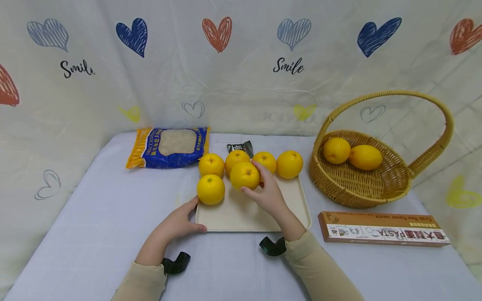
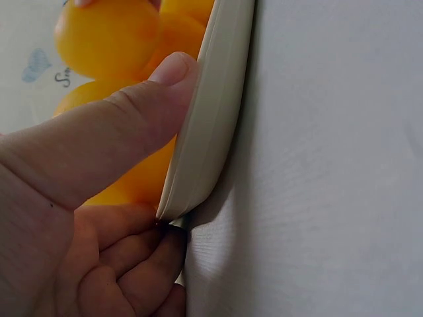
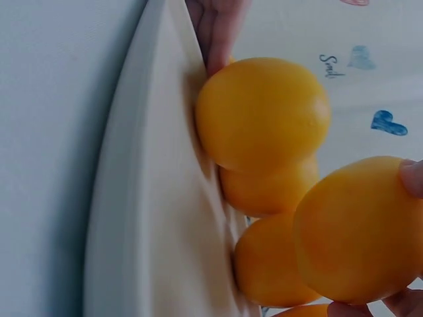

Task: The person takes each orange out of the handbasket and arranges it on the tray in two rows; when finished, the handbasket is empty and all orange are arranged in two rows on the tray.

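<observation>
My right hand (image 1: pixel 266 193) holds an orange (image 1: pixel 245 176) between thumb and fingers, over the cream tray (image 1: pixel 248 217). In the right wrist view the held orange (image 3: pixel 360 231) stands clear of the tray floor. Several oranges sit along the tray's back and left side, one of them the front-left orange (image 1: pixel 210 189) near my left hand (image 1: pixel 177 225). That hand grips the tray's near left corner. The left wrist view shows its thumb (image 2: pixel 142 105) along the tray rim (image 2: pixel 211 112) and its fingers curled at the corner.
At the right stands a wicker basket (image 1: pixel 354 190) with a tall handle and two yellow-orange fruits (image 1: pixel 336 150) inside. A pasta box (image 1: pixel 384 229) lies in front of it. Behind the tray are a blue-and-yellow pasta bag (image 1: pixel 169 148) and a small dark packet (image 1: pixel 241 147).
</observation>
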Available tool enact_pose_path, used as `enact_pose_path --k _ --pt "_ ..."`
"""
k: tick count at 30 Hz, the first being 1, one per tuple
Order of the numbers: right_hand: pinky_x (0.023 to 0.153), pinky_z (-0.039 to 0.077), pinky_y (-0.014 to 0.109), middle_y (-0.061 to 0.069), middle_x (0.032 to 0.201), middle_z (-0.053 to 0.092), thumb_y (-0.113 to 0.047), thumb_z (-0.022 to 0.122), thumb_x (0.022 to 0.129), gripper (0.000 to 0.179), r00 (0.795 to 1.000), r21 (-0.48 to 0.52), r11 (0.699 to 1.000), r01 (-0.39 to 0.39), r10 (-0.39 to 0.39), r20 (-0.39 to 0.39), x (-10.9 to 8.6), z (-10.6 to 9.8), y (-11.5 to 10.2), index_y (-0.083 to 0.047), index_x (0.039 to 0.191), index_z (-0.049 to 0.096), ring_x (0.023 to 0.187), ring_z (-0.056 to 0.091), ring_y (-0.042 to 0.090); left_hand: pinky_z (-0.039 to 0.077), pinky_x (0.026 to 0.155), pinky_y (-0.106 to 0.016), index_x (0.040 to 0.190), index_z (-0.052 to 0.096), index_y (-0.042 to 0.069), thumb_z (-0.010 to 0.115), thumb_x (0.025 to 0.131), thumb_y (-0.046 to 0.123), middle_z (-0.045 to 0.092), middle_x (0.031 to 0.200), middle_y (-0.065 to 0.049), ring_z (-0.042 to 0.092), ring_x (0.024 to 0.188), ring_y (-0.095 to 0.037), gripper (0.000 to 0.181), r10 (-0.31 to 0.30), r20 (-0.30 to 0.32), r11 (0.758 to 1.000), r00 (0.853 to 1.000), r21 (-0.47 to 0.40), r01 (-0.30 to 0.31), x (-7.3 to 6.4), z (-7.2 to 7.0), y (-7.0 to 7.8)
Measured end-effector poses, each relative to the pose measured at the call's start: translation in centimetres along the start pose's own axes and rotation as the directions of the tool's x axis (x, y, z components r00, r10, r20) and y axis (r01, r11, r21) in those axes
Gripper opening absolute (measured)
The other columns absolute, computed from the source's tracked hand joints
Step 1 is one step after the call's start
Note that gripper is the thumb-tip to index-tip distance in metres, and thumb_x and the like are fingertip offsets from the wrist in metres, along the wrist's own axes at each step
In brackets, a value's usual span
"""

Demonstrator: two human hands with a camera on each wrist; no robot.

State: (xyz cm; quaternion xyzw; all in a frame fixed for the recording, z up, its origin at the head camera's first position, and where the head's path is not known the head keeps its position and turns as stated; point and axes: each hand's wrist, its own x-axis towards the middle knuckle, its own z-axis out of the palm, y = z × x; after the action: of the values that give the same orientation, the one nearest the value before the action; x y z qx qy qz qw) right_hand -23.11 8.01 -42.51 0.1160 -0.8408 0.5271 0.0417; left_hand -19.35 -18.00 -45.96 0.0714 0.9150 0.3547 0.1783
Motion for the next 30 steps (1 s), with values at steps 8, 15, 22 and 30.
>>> enact_pose_path --k 8,15,22,30 --pt "0.099 0.043 0.04 0.005 0.141 0.039 -0.025 0.074 0.074 0.073 0.996 -0.059 0.996 -0.062 0.065 0.058 0.1 0.8 0.7 -0.011 0.136 0.037 0.122 0.044 0.022 0.021 0.11 -0.051 0.146 0.019 0.018 0.078 0.066 0.038 0.024 0.15 -0.008 0.024 0.137 -0.031 0.102 0.001 0.0 1.0 1.0 -0.009 -0.001 0.0 0.0 0.1" --pt "0.101 0.041 0.041 0.006 0.141 0.039 -0.027 0.073 0.075 0.074 0.991 -0.097 0.992 -0.079 0.089 0.096 0.2 1.4 1.4 -0.012 0.137 0.036 0.123 0.042 0.022 0.022 0.11 -0.051 0.146 0.018 0.018 0.078 0.067 0.037 0.024 0.15 -0.008 0.024 0.137 -0.031 0.101 0.007 0.001 1.0 1.0 -0.012 -0.007 -0.1 0.0 0.2" --pt "0.103 0.038 0.041 0.006 0.141 0.038 -0.03 0.072 0.076 0.075 0.987 -0.12 0.988 -0.098 0.112 0.116 0.1 1.7 1.6 -0.014 0.138 0.034 0.122 0.043 0.023 0.021 0.11 -0.051 0.146 0.018 0.018 0.078 0.067 0.037 0.023 0.15 -0.008 0.023 0.137 -0.032 0.102 0.003 0.008 1.0 1.0 -0.019 -0.003 -0.1 0.0 0.3" --pt "0.104 0.038 0.041 0.005 0.141 0.037 -0.033 0.072 0.077 0.075 0.986 -0.132 0.986 -0.101 0.117 0.121 0.1 1.8 1.9 -0.016 0.139 0.033 0.122 0.042 0.023 0.021 0.11 -0.052 0.146 0.017 0.018 0.078 0.067 0.038 0.023 0.151 -0.008 0.022 0.137 -0.032 0.102 0.002 0.011 1.0 1.0 -0.017 -0.002 -0.2 0.0 0.3"
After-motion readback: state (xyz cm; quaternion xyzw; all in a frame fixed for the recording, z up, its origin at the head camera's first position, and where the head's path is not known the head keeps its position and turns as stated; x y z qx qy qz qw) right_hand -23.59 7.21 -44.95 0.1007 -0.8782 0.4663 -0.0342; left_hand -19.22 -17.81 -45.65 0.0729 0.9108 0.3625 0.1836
